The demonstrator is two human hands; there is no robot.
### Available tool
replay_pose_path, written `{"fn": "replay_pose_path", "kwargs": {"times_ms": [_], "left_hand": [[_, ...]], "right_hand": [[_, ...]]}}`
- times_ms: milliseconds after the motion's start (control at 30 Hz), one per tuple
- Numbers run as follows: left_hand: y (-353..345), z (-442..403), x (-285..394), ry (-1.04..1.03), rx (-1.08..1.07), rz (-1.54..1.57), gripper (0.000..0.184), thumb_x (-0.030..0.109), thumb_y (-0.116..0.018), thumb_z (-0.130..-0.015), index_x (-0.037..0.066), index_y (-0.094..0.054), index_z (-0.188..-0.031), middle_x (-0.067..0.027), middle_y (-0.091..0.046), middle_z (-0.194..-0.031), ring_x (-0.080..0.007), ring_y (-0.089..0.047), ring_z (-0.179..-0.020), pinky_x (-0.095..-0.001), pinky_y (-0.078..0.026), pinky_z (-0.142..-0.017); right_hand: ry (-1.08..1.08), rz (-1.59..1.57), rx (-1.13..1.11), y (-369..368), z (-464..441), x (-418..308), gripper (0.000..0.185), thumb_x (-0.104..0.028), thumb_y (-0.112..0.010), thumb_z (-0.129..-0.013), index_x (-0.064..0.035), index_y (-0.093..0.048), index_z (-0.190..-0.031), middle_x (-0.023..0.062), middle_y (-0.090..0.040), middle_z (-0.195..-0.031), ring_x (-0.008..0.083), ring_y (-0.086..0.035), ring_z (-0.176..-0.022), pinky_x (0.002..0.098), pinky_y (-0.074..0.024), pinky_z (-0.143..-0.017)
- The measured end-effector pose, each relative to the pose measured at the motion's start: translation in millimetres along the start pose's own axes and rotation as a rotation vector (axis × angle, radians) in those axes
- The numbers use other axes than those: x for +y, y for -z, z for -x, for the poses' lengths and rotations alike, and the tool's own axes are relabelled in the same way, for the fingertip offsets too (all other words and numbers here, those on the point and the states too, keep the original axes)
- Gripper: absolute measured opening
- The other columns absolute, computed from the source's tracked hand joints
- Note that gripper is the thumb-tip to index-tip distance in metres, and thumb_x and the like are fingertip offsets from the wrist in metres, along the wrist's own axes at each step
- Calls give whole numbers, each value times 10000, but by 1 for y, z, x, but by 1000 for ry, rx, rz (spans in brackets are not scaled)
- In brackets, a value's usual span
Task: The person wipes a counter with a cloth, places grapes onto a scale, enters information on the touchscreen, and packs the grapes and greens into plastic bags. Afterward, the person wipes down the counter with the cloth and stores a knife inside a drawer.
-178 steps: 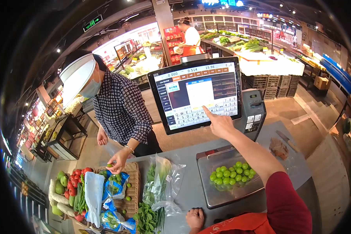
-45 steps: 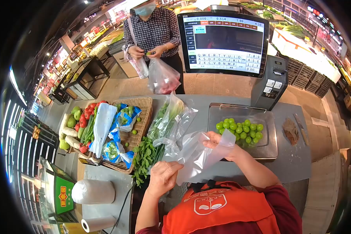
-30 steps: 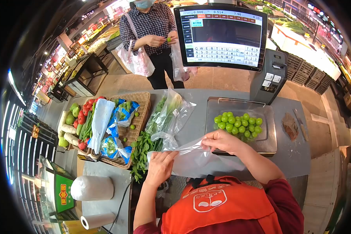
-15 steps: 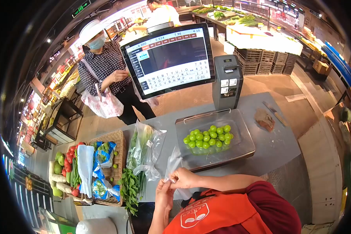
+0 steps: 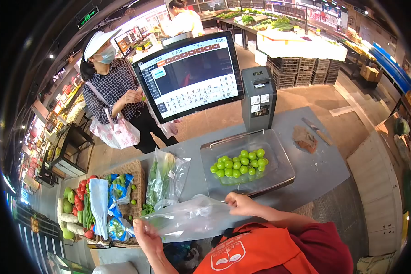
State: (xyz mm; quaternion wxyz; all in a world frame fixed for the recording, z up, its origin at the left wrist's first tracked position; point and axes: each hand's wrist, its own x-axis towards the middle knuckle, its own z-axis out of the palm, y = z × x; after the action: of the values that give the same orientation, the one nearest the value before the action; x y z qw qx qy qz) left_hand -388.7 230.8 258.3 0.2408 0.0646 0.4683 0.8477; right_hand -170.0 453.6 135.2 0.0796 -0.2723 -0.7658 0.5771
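Note:
A clear plastic bag (image 5: 192, 218) is stretched sideways between my two hands, above the counter's front edge. My left hand (image 5: 148, 235) grips its left end, fingers closed on the film. At the other end my right hand (image 5: 240, 203) pinches the bag, close to the scale's front corner. Behind it, a bunch of green grapes (image 5: 240, 163) lies on the clear tray of the scale (image 5: 278, 176). Partly covered by the stretched bag, a bag of leafy greens (image 5: 162, 176) rests left of the scale.
A wicker basket (image 5: 140, 182) of vegetables and blue-white bags stands at left. The touchscreen (image 5: 189, 75) and printer (image 5: 259, 102) rise behind the scale. A knife (image 5: 318, 131) lies at right. A masked person (image 5: 112, 91) stands across the counter (image 5: 326, 169).
My hands were together with the bag bunched between them. They have moved apart, left hand leftward and right hand rightward, spreading the bag. The standing person's head has turned.

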Motion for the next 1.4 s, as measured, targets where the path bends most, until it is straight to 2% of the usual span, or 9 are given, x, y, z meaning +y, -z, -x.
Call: {"fn": "replay_pose_path", "kwargs": {"times_ms": [100,267,500,667,767,900,1133,1233,1400], "left_hand": [[-24,13,-4,-14,-197,-369,117,85,-574,-837,105,-466,-796,66,-436,-636,-11,-369,-519,-169,-298,-445],[-70,57,-2,114,-587,-750,264,-109,-549,-688,67,-477,-871,52,-438,-735,-37,-418,-646,-179,-339,-560],[41,18,12,-648,-45,-1602,193,-107,-459,-622,12,-524,-760,-164,-495,-693,-362,-487,-639,-400,-389,-562],[79,37,24,-654,281,-1375,238,-117,-495,-649,9,-520,-849,-55,-514,-738,-154,-495,-689,-279,-394,-627],[90,51,23,-518,112,-1146,330,-7,-569,-730,-41,-509,-1053,-102,-551,-900,-188,-512,-782,-290,-437,-701],[74,66,9,-27,-112,-696,263,-116,-540,-655,42,-549,-866,-27,-580,-889,-126,-548,-817,-224,-412,-790],[56,66,16,53,-116,-18,164,21,-578,-679,29,-459,-792,-63,-487,-655,-192,-528,-656,-288,-443,-603],[73,58,11,46,-97,-46,289,150,-661,-705,43,-447,-867,-26,-496,-743,-141,-549,-714,-256,-466,-627],[76,47,3,82,106,-122,343,159,-621,-791,22,-489,-1078,-60,-578,-932,-170,-587,-801,-275,-481,-660]], "right_hand": [[500,167,84,10,4,-73,703,-187,-696,-630,-67,-397,-1255,175,-503,-1151,273,-471,-1100,374,-367,-946],[723,416,-26,-20,-15,-123,472,-143,-636,-677,-78,-501,-1125,95,-571,-1011,286,-509,-1001,401,-415,-853],[656,393,134,-5,-35,-104,251,-45,-575,-696,-121,-564,-935,65,-585,-806,303,-584,-694,396,-466,-558],[830,181,415,9,-46,-126,269,25,-561,-671,-98,-538,-909,63,-579,-791,298,-572,-662,367,-460,-539],[876,71,541,12,-44,-139,297,34,-555,-651,-96,-546,-917,68,-581,-822,312,-569,-703,366,-457,-589],[524,435,-145,-19,-56,-94,343,14,-534,-658,-101,-576,-979,70,-594,-923,321,-581,-788,419,-446,-656],[443,292,-72,-34,-71,-65,291,-23,-548,-689,-95,-578,-969,70,-598,-962,308,-585,-822,387,-465,-693],[378,338,-248,-7,-65,-72,312,-139,-633,-724,-83,-569,-1024,88,-570,-1052,286,-563,-922,371,-454,-784],[544,447,155,72,-55,-54,442,-227,-679,-681,-71,-546,-1073,105,-536,-1077,302,-458,-1077,374,-382,-919]]}}
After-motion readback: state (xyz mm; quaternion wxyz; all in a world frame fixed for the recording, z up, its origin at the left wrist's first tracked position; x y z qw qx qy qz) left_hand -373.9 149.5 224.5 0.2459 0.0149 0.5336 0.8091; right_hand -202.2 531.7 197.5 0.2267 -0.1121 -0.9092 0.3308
